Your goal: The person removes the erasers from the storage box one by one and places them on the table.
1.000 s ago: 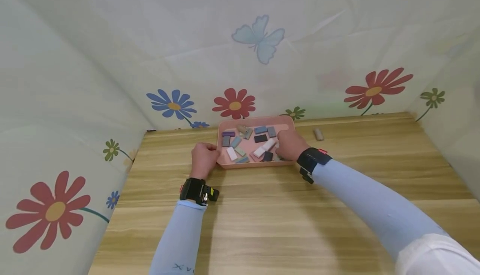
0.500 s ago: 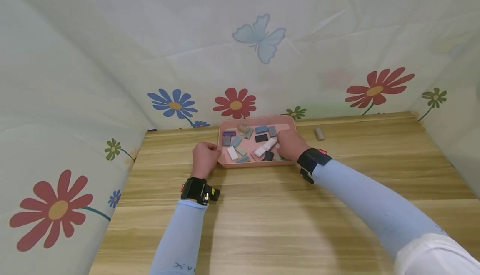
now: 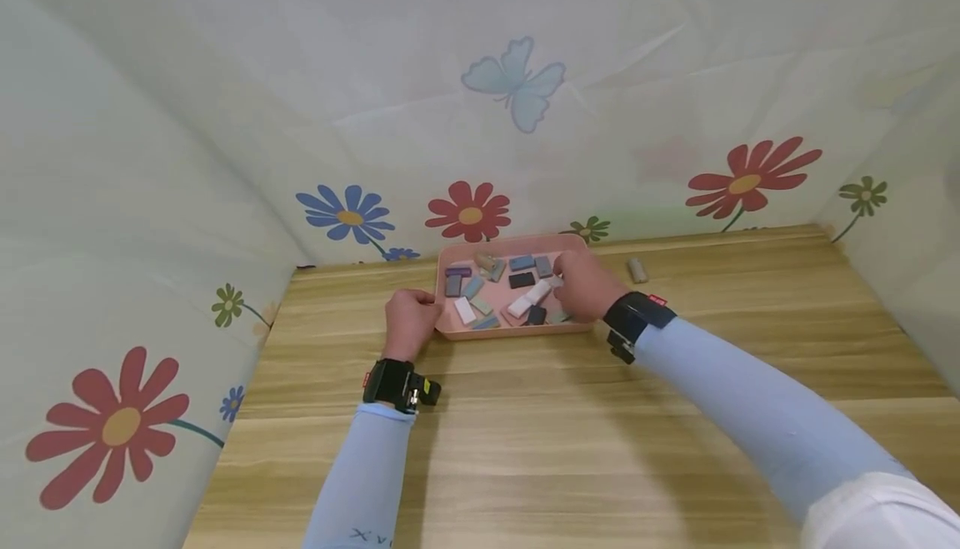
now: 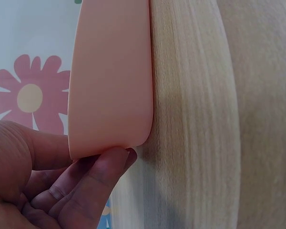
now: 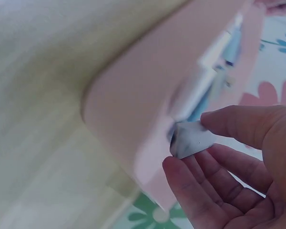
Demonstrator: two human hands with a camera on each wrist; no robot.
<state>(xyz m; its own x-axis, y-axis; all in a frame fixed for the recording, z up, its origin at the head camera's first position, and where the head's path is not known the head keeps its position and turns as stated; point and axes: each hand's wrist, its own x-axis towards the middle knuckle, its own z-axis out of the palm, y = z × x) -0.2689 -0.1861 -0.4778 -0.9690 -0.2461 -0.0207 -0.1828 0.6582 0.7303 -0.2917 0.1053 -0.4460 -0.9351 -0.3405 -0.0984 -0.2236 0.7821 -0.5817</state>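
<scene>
A shallow pink tray lies at the back of the wooden table, holding several small block-shaped erasers in white, blue, green, grey and black. My left hand pinches the tray's left end; in the left wrist view, the fingertips press against its outer wall. Over the tray's right end is my right hand. Its thumb and fingers grip a small white eraser with dark smudges, close above the rim in the right wrist view.
On the table to the right of the tray lies a single beige-grey eraser. A pale cloth wall printed with flowers and a butterfly rises right behind the tray and along both sides. Bare wooden tabletop stretches in front.
My right hand has lifted slightly and shifted right, with the white eraser now showing between its fingers. The left hand stays at the tray's left end.
</scene>
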